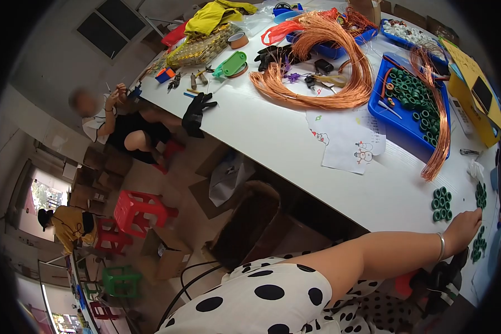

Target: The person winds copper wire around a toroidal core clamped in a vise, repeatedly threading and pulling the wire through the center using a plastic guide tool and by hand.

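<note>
My left hand (pixel 465 229), with a bracelet at the wrist, reaches over the white table's edge at the right. Its fingertips are drawn together by a row of green rings (pixel 480 196); whether a ring is between them is hidden. More green rings (pixel 478 245) lie just below the hand. A neat block of several green rings (pixel 442 204) lies to its left. My right hand is outside the picture.
A blue tray (pixel 379 106) holds many green rings, with a copper wire bundle (pixel 443 131) across it. A large copper wire coil (pixel 317 103), drawn-on paper (pixel 345 145), a black glove (pixel 197 113) and a green tape dispenser (pixel 231 65) lie on the table. A seated person (pixel 122 122) works beyond.
</note>
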The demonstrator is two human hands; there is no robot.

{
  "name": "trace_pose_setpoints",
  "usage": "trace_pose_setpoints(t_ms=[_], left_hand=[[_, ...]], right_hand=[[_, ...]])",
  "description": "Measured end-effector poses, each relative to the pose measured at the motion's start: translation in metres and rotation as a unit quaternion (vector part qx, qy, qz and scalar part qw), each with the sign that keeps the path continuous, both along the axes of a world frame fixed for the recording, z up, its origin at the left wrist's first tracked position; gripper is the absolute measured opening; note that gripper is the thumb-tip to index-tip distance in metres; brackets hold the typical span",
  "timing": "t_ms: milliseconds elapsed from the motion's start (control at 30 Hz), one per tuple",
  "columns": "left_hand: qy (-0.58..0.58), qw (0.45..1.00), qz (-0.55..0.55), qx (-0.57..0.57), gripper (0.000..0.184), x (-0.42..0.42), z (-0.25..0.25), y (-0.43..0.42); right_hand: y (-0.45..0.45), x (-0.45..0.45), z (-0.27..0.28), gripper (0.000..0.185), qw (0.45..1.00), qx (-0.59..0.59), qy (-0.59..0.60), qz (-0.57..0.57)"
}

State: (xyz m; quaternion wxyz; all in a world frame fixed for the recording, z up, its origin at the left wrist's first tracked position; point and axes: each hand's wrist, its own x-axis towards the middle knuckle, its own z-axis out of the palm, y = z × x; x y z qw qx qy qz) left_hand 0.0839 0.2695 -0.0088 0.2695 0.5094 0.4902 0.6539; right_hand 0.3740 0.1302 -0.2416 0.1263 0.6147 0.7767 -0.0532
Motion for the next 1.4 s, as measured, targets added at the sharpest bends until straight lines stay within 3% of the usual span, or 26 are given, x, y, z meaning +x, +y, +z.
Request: trace_pose_setpoints(t_ms=[433,567,667,800,933,1000,1067,1133,1167,1200,1267,1333,1400], left_hand=[[0.011,1.0,-0.029,0.0,0.013,-0.01,0.011,-0.011],[0.014,1.0,-0.027,0.006,0.016,-0.013,0.007,-0.011],[0.013,0.999,-0.036,0.014,0.02,-0.017,0.012,-0.012],[0.036,0.991,-0.117,-0.051,0.028,-0.025,0.029,-0.027],[0.102,0.992,-0.069,0.026,0.037,-0.034,0.06,-0.061],[0.258,0.95,-0.022,0.172,0.047,-0.061,0.079,-0.082],[0.364,0.906,0.087,0.198,0.059,-0.108,0.087,-0.091],[0.436,0.854,0.191,0.211,0.077,-0.182,0.077,-0.083],[0.489,0.813,0.264,0.174,0.089,-0.223,0.065,-0.082],[0.482,0.8,0.328,0.141,0.088,-0.268,0.051,-0.078],[0.514,0.723,0.462,0.022,0.085,-0.364,0.028,-0.083],[0.451,0.727,0.504,-0.116,0.08,-0.422,0.025,-0.113],[0.49,0.696,0.492,-0.183,0.074,-0.456,0.005,-0.142]], right_hand=[[-0.023,0.09,0.002,0.018,0.98,0.045,-0.081,-0.177],[-0.021,0.095,0.0,0.023,0.985,0.001,-0.102,-0.138],[-0.032,0.067,0.02,0.023,0.959,0.104,0.065,-0.255],[-0.026,0.082,0.004,0.026,0.98,0.065,0.001,-0.189],[-0.021,0.095,-0.006,0.03,0.987,0.033,-0.001,-0.155],[-0.027,0.081,0.012,0.031,0.978,0.038,0.024,-0.201],[-0.031,0.056,0.04,0.033,0.952,0.051,0.077,-0.291],[-0.029,0.06,0.038,0.034,0.951,0.052,0.078,-0.295],[-0.029,0.061,0.037,0.034,0.95,0.049,0.077,-0.299],[-0.029,0.06,0.037,0.034,0.949,0.045,0.076,-0.302],[-0.029,0.058,0.039,0.035,0.946,0.038,0.084,-0.31],[-0.03,0.056,0.045,0.036,0.941,0.023,0.093,-0.324],[-0.029,0.058,0.043,0.035,0.942,0.024,0.098,-0.32]])
